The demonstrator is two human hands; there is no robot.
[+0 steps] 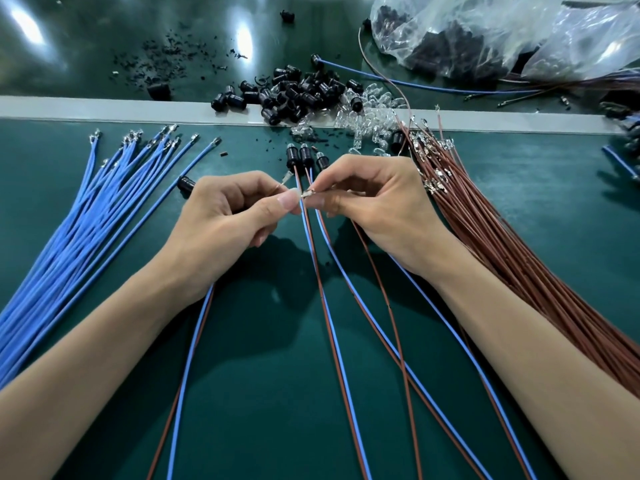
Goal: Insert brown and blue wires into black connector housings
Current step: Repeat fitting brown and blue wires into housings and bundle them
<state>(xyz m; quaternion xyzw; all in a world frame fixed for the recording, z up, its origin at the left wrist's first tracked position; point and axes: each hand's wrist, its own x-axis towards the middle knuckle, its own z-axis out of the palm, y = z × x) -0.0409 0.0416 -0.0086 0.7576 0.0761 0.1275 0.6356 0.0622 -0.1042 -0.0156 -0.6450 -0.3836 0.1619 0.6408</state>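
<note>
Blue wires (86, 220) fanned at 9 o'clock on the bench (346, 410); left hand (225, 216) grip clamped on a wire end (285, 176), finished black housings (304, 155) at 12 o'clock just past the fingertips, right hand (374, 209) grip clamped on a terminal (306, 194), brown wires (485, 220) at 3 o'clock. Step: probably readying a fresh pair's terminals for insertion; which colour each hand has is hidden. Next needs an empty housing from the loose pile (294, 91) farther out at 12 o'clock, terminals pushed in straight.

Wire bundle (76, 244) at left, second bundle (502, 244) at right, housings (298, 88) behind, bag (485, 29) beyond.
</note>
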